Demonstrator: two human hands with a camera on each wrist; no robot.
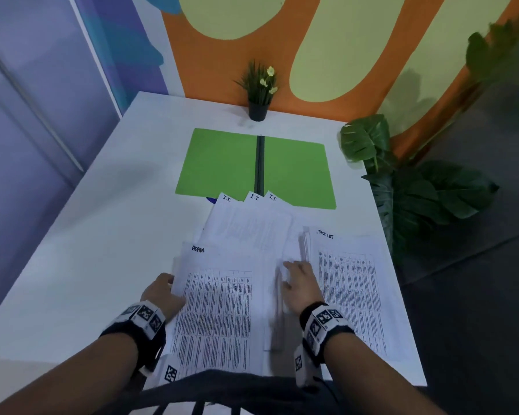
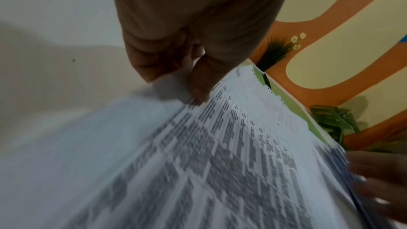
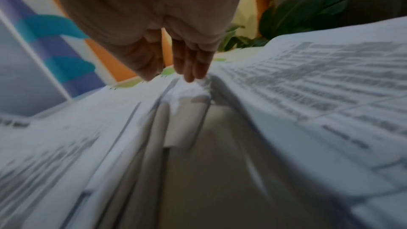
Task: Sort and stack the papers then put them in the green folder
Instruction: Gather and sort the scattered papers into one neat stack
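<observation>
Looking down from my head, I see the green folder [image 1: 222,163] lying open on the white table [image 1: 102,235], near a small potted plant [image 1: 259,91] by the wall. Three I.T. sheets [image 1: 246,223] fan out with their top corners over the folder's near edge. My left hand [image 1: 162,295] grips the left edge of the ADMIN stack [image 1: 216,310]. My right hand [image 1: 300,283] rests with relaxed fingers between that stack and the task list [image 1: 351,289].

From my left wrist, the thumb [image 2: 198,83] and fingers pinch the ADMIN stack's [image 2: 198,163] edge.

From my right wrist, straight fingertips [image 3: 189,74] touch loose paper edges [image 3: 187,97], grasping nothing; the task list [image 3: 319,84] lies to the right.
</observation>
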